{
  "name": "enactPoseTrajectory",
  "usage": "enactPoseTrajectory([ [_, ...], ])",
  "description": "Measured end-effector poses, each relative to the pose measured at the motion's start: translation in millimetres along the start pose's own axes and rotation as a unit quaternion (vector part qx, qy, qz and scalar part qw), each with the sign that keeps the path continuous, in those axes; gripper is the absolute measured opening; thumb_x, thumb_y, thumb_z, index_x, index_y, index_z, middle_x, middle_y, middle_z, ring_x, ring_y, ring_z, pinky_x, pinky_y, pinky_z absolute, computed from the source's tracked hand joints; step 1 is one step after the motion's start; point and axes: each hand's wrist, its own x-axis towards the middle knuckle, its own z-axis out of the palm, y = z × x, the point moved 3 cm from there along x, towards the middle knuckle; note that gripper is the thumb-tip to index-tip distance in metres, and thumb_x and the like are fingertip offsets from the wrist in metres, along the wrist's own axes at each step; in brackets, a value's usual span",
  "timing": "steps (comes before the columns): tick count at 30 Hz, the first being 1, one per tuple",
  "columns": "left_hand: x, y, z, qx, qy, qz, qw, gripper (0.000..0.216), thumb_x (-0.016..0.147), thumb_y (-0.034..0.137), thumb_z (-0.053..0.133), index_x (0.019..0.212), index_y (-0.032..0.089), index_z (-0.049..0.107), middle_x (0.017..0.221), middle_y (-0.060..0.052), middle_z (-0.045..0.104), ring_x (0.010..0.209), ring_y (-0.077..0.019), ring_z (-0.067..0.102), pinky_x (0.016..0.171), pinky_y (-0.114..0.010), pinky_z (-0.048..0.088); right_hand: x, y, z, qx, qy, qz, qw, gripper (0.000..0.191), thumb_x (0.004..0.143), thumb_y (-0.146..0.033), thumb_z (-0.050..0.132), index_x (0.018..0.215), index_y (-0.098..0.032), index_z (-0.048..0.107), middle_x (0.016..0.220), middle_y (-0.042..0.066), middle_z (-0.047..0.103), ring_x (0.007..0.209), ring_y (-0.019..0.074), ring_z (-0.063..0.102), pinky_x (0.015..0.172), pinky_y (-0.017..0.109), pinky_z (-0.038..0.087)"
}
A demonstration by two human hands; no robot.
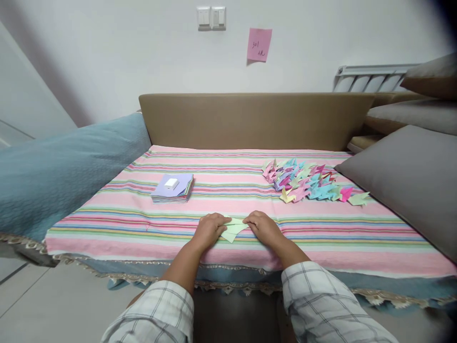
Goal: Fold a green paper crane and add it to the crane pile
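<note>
A pale green sheet of paper (233,227), partly folded, lies on the striped cloth (143,224) near the front edge. My left hand (210,228) presses on its left side with curled fingers. My right hand (262,225) pinches its right edge, fingers closed on the paper. Both forearms come up from plaid sleeves at the bottom of the view.
A stack of coloured paper squares (173,187) with a small white piece on top sits to the left. A pile of several folded paper cranes (309,182) lies at the back right. A grey cushion (407,176) borders the right, a blue blanket (64,166) the left.
</note>
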Motion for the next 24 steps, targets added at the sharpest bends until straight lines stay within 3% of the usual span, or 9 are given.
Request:
enactPoseTrajectory([
  [5,-1,-8,-4,-0.062,-0.005,0.014,0.998,0.026,0.078,0.017,0.059,0.1,0.027,0.07,0.102,-0.002,0.065,0.093,-0.0148,0.06,0.084,-0.027,0.046,0,-1,2,-0.009,-0.011,-0.001,1.0,0.03,0.086,-0.013,0.047,0.103,-0.025,0.068,0.094,0.005,0.061,0.092,0.0172,0.053,0.081,0.029,0.043],
  [19,-2,-5,-2,0.028,-0.011,0.039,0.999,0.024,0.081,0.021,0.057,0.1,0.025,0.07,0.093,-0.006,0.065,0.087,-0.0178,0.057,0.079,-0.031,0.046,-3,-15,-1,-0.076,-0.012,-0.015,0.997,0.032,0.085,-0.011,0.046,0.106,-0.024,0.067,0.094,0.006,0.059,0.091,0.0178,0.049,0.078,0.026,0.038],
  [24,-1,-6,-1,0.032,-0.017,0.032,0.999,0.025,0.08,0.02,0.057,0.1,0.025,0.07,0.094,-0.005,0.066,0.088,-0.0186,0.058,0.081,-0.032,0.045,-1,-30,0,-0.106,0.045,0.015,0.993,0.021,0.088,-0.031,0.05,0.087,-0.022,0.069,0.088,0.005,0.06,0.088,0.0189,0.049,0.079,0.031,0.034],
])
